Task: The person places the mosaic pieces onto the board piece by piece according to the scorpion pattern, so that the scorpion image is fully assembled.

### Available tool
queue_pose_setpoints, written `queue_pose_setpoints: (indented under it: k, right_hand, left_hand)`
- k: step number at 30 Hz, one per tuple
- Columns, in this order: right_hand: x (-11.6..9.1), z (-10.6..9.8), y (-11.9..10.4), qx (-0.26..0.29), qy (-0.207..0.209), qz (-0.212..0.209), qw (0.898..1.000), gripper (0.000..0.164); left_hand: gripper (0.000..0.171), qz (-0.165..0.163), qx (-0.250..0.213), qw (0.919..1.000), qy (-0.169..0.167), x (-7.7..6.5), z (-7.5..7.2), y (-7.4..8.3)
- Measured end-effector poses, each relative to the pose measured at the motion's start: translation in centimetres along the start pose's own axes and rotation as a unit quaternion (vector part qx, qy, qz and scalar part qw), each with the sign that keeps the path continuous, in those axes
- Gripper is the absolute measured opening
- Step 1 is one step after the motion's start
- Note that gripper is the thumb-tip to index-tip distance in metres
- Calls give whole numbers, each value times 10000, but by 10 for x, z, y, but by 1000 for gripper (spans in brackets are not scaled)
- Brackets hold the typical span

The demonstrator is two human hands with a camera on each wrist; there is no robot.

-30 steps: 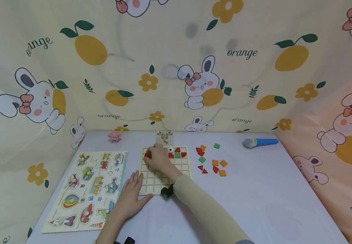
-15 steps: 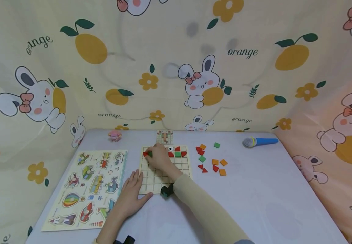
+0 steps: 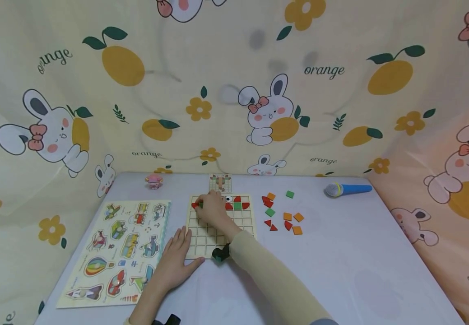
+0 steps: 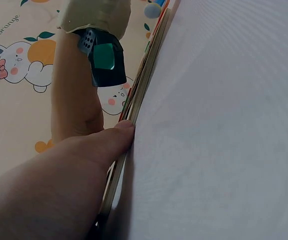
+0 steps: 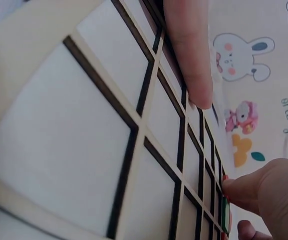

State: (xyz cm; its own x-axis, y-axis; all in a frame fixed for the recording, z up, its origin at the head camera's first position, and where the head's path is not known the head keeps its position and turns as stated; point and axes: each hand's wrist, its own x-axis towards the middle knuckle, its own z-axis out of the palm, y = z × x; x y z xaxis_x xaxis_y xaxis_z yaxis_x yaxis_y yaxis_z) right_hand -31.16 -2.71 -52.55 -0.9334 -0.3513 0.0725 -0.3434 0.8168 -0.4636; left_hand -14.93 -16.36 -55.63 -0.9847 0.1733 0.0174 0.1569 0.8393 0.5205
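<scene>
1. Closest to us, the smooth, pale lilac-white counter [image 3: 340, 271] spreads wide, its surface lying flat.
2. Here's the left hand [image 3: 176, 259], released, fingers straight along the edge of a square, pale wood-look grid board [image 3: 201, 241], thumb against the near side.
3. Left of that, a large cream rectangular puzzle board [image 3: 112, 253] lies flat, covered in colourful vehicle shapes.
4. Over the grid, thin strips with dark sides mark out square cells, and in comes the right hand [image 3: 214, 210], fingertips at a small green square tile [image 3: 200, 205] at the board's far left, beside a red tile [image 3: 194, 206]; pinching or pressing, I cannot tell.
5. Right of the board, flat loose pieces lie scattered: orange squares [image 3: 287, 216], green squares [image 3: 290, 194], red triangles [image 3: 273, 227].
6. Farther back, a small patterned card [image 3: 220, 183], a pink figurine [image 3: 154, 181] and a blue microphone with a rounded grey head [image 3: 348, 189].
7. Behind everything, a softly creased cream fabric backdrop [image 3: 169, 58] wraps three sides, printed with rabbits, oranges and flowers.
</scene>
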Motion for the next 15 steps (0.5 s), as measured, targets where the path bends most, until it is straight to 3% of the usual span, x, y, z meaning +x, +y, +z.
queue_pose_setpoints:
  k: [9, 15]
  right_hand:
    - [-2, -11, 1, -34, 0, 55, 10000, 28]
    - [-7, -32, 15, 573, 347, 222, 9975, 29]
  left_hand:
    - [96, 0, 45, 10000, 17, 1, 1, 1]
    - [97, -88, 75, 9999, -17, 1, 1, 0]
